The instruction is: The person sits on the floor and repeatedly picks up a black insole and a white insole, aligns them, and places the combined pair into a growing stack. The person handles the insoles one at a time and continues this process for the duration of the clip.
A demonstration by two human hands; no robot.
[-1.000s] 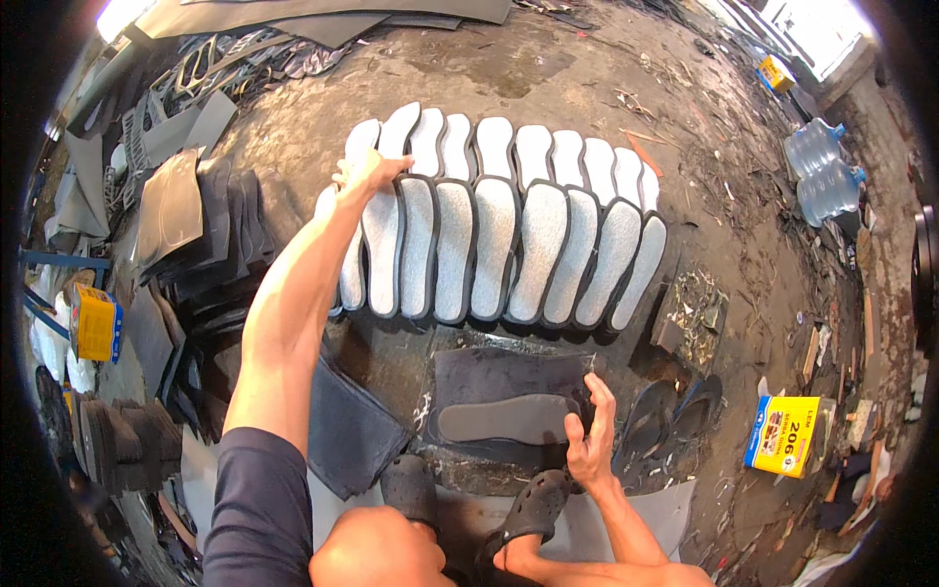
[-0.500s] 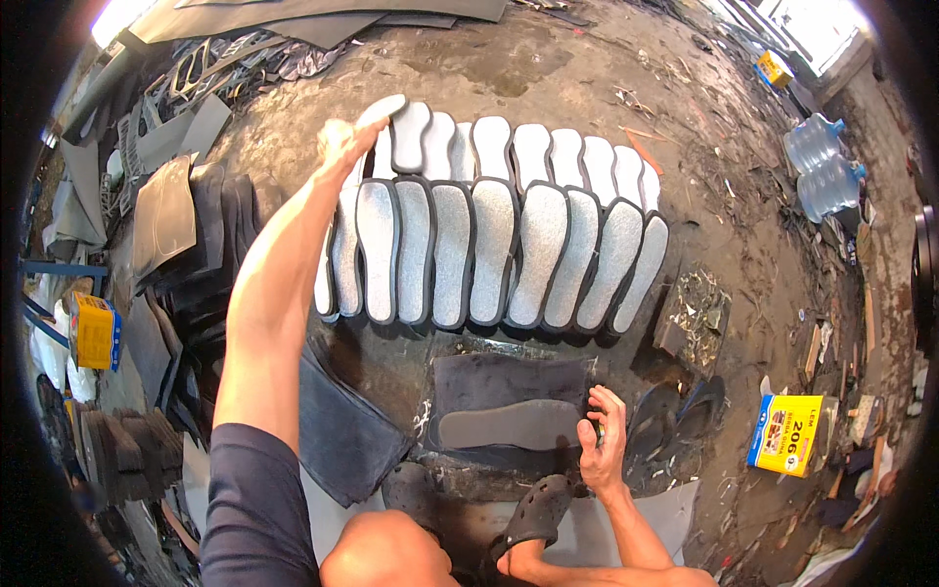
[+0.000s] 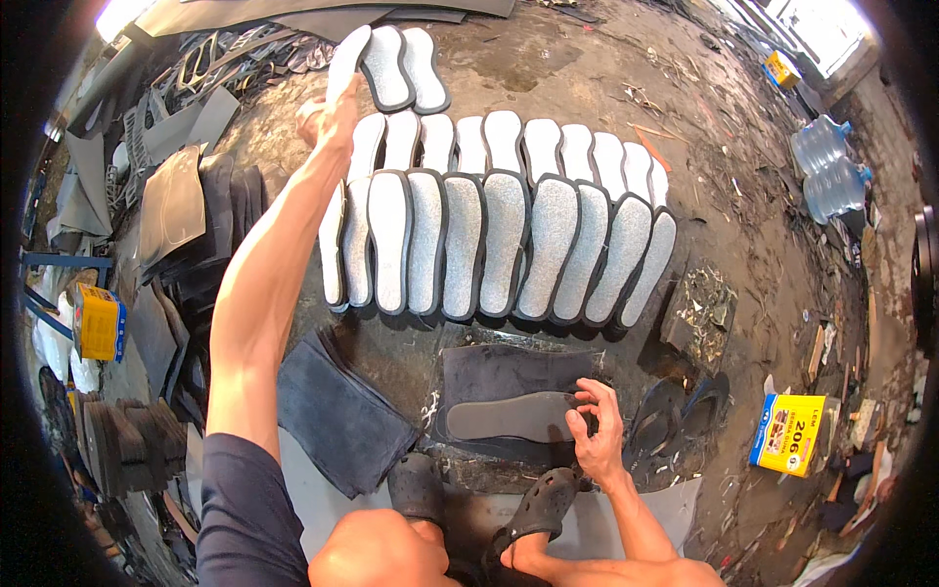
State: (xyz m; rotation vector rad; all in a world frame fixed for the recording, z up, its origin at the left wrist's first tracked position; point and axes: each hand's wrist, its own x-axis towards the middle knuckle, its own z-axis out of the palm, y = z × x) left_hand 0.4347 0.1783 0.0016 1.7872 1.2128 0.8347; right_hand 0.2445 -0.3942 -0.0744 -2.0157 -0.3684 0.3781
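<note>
My left hand [image 3: 331, 122] reaches to the far left, closed on a light-faced, dark-edged shoe sole [image 3: 350, 57]. Right beside it are two more such soles [image 3: 403, 70]; whether the hand supports them too, I cannot tell. Closer in, light-faced soles stand in a far row [image 3: 504, 142] and a near row [image 3: 506, 245], leaning and overlapping. My right hand [image 3: 599, 440] is open, fingers curved and thumb apart. It hovers by the right end of a dark bare sole [image 3: 509, 419], which lies on a black sheet [image 3: 518, 370] before my feet.
A stack of black sheets [image 3: 342, 416] lies left of my feet. More dark sheets [image 3: 174, 210] pile up farther left. On the right are flip-flops [image 3: 657, 416], a yellow tin [image 3: 792, 432], a block strewn with scraps [image 3: 699, 318] and clear plastic bottles [image 3: 829, 171].
My left hand has moved farther away with the sole. Two soles now show beyond the far row. My right hand has shifted slightly left toward the dark sole, its fingers more curled.
</note>
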